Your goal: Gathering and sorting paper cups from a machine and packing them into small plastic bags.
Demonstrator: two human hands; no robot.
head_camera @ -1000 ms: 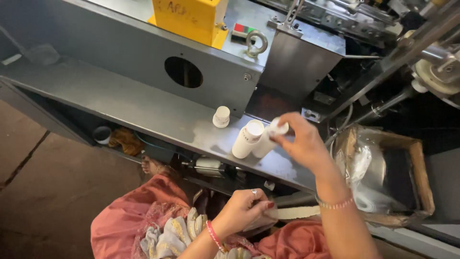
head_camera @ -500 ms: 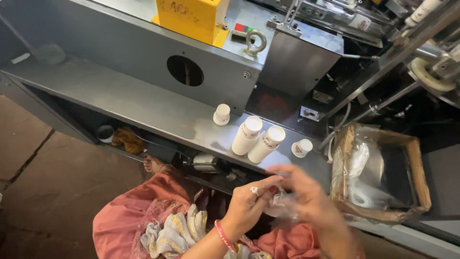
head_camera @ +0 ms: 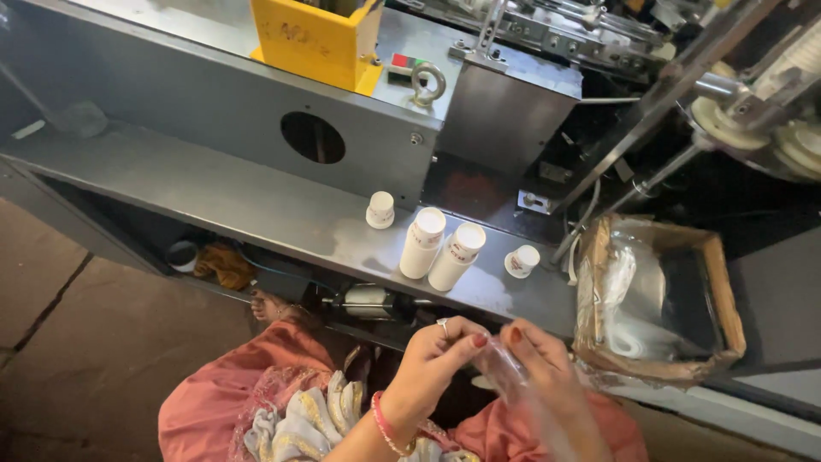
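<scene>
Head view, lower middle of the frame: the left hand (head_camera: 440,355) pinches the top edge of a clear plastic bag (head_camera: 513,385) between thumb and fingertips, and just to its right the right hand (head_camera: 547,368) nips the same edge from the other side, so both are closed on the film. The bag hangs between them, blurred lower down. It looks very light, limp and slippery, likely to cling to itself and tear if yanked; the mouth edge, where the fingers already sit, seems the sound place to grip and rub the layers apart. Above, on the grey metal shelf (head_camera: 214,201), stand two stacks of paper cups (head_camera: 440,244) with single cups to either side. Half a second ago both hands were already together low down; a second ago the right hand reached up at the stacks.
</scene>
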